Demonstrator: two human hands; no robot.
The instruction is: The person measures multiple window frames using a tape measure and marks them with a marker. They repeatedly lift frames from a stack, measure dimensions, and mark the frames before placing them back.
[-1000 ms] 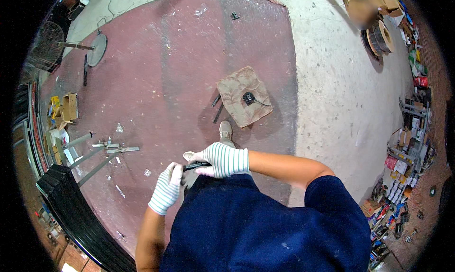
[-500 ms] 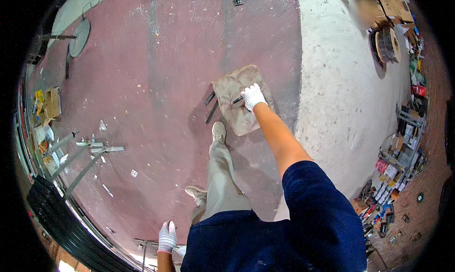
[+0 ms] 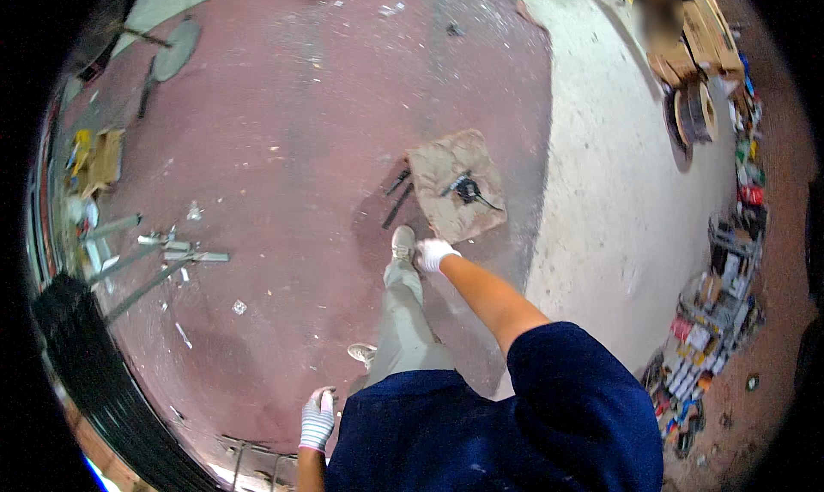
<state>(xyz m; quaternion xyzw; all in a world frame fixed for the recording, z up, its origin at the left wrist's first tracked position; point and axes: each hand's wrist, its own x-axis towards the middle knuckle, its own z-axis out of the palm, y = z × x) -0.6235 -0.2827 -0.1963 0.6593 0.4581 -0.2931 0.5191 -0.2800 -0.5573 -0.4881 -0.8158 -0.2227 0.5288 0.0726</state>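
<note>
A square stool (image 3: 475,159) with a beige patterned seat and dark legs stands ahead of my feet. On its seat lies a black tool-like thing (image 3: 468,188) with a cord or strap; blur hides its exact kind. My right hand (image 3: 436,253), in a white knit glove, is at the near corner of the stool, beside my shoe. Its fingers look curled in, and nothing shows in them. Low at the left, my gloved left hand (image 3: 317,419) hangs beside my hip. Its fingers are loosely apart, with nothing visible in them.
Grey metal bars (image 3: 197,257) and a yellow-and-tan box (image 3: 106,157) lie on the left. Further up is a round disc stand (image 3: 177,49). A wooden reel (image 3: 696,113) and cardboard boxes stand at the far right, above a row of mixed supplies (image 3: 693,333).
My right hand has left the stool's seat and come back toward me, and the black thing stays there. My left hand has risen slightly. The whole view has shifted a little.
</note>
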